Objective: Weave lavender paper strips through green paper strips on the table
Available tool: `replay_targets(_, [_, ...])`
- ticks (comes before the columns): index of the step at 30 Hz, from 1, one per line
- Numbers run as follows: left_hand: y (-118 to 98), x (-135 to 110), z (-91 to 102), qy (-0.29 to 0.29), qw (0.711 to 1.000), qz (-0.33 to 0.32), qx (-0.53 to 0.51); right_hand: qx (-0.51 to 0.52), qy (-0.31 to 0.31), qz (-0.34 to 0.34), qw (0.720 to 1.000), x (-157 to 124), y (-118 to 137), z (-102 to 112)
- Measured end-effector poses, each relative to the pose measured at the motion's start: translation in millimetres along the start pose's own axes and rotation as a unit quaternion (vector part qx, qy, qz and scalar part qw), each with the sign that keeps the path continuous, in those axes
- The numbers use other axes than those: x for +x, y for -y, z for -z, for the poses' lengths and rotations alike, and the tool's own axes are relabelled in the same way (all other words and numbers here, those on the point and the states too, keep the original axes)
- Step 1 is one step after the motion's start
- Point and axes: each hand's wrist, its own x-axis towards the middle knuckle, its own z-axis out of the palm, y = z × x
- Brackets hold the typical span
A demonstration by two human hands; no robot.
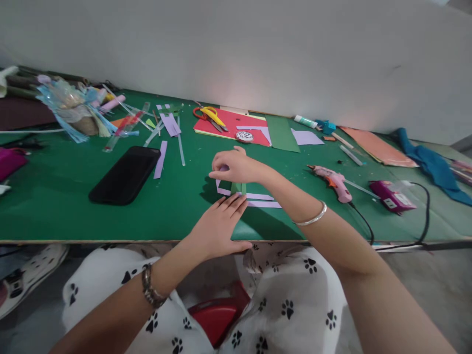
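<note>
My left hand (217, 226) lies palm down with fingers stretched out, its fingertips pressing on paper at the table's front. Under and beside them are purple paper strips (263, 203) running to the right, and a piece of green paper (239, 188) crosses them. Above it, my right hand (238, 166) is bent over with curled fingers, closed on a folded purple paper strip (223, 191) that shows beneath the thumb. The fingertips of the right hand are partly hidden behind the hand itself.
A black phone (125, 174) lies left on the green table. Scissors (211, 118) rest on red paper (232, 129) at the back. On the right are a pink glue gun (334, 183), its cord and a purple box (393, 196). A raffia-tied bundle (75, 105) is far left.
</note>
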Motion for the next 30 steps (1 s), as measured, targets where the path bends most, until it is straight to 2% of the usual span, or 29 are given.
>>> replay_targets(3, [0, 0, 0.1, 0.005, 1.0, 0.006, 0.003, 0.018, -0.049, -0.012, 0.999, -12, 9, 11])
replay_targets(6, [0, 0, -0.8, -0.001, 1.0, 0.006, 0.005, 0.055, -0.092, -0.047, 0.993, -36, 7, 12])
replay_targets(11, [0, -1, -1.8, -0.012, 1.0, -0.003, 0.003, 0.165, -0.123, -0.157, 0.966, -75, -23, -3])
replay_targets(14, [0, -2, -1.1, -0.007, 1.0, -0.001, 0.0, 0.168, -0.109, -0.198, 0.96, -85, -39, -16])
replay_targets(17, [0, -3, -0.1, -0.017, 1.0, -0.01, -0.002, 0.166, -0.079, -0.175, 0.967, -87, -45, -26])
replay_targets(20, [2, -4, 4.6, -0.06, 0.997, -0.042, -0.005, 0.173, -0.086, -0.158, 0.968, -87, -45, -35])
replay_targets(23, [9, -4, 14.9, -0.14, 0.989, -0.039, -0.023, 0.167, -0.111, -0.145, 0.969, -86, -45, -42])
replay_targets(27, [20, -1, 26.5, -0.255, 0.966, 0.03, -0.04, 0.145, -0.164, -0.094, 0.971, -83, -46, -47])
replay_targets(28, [22, 0, 27.3, -0.263, 0.964, 0.034, -0.035, 0.142, -0.174, -0.082, 0.971, -82, -46, -47])
replay_targets(30, [21, 1, 26.3, -0.238, 0.971, 0.02, -0.011, 0.137, -0.18, -0.07, 0.972, -82, -44, -47])
